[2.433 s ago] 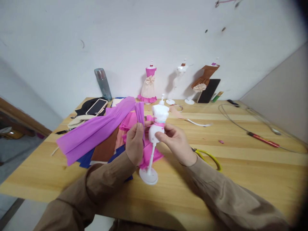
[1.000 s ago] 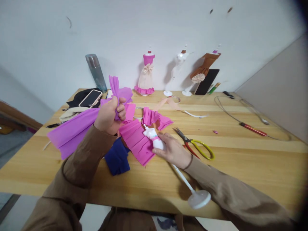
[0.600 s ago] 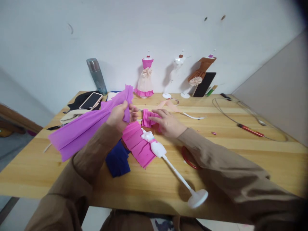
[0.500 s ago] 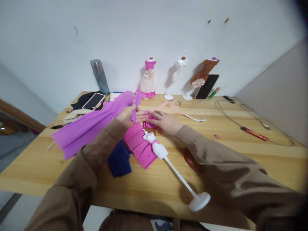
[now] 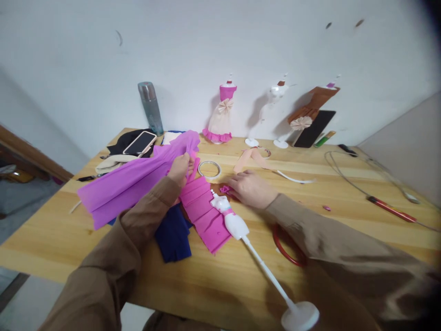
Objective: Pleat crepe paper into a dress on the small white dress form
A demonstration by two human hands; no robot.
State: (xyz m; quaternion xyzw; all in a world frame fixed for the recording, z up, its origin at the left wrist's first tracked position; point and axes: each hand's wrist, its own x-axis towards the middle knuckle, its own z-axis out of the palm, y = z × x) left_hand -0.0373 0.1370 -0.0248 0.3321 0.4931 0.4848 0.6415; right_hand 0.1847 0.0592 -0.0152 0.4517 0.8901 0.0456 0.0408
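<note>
A long sheet of thin violet fabric, soft and creased lengthwise [image 5: 131, 187], stretches across the left part of a pale, striped-grain wooden surface [image 5: 51, 243]. The left hand [image 5: 181, 169] grasps its gathered right end, fingers curled around the folds. The right hand [image 5: 254, 189] lies low over the surface, palm down, its fingertips at a small crumpled bunch of hot-pink fabric [image 5: 225, 189]; whether they pinch it or only cover it, I cannot tell.

Between the forearms, a glossy white miniature dress form [image 5: 236, 225] lies tilted, a pink band around its waist, its thin pole ending in a round base near the front edge. Its torso overlaps a flat, pleated hot-pink cloth [image 5: 203, 211]. Beside that lies a folded navy cloth [image 5: 172, 236].

Just beyond is a pale, hollow ring [image 5: 209, 170], then a limp peach strip [image 5: 253, 158]. The right sleeve hides most of a tool; only its curved red handle [image 5: 289, 248] shows.

At the back left, a phone [image 5: 140, 143] rests on dark cloth near a grey metallic bottle [image 5: 150, 110]. Along the wall stand three more forms: one in a pink-and-cream ruffled gown [image 5: 220, 115], one mostly bare white [image 5: 275, 94], one in brown with a cream rosette [image 5: 315, 105].
</note>
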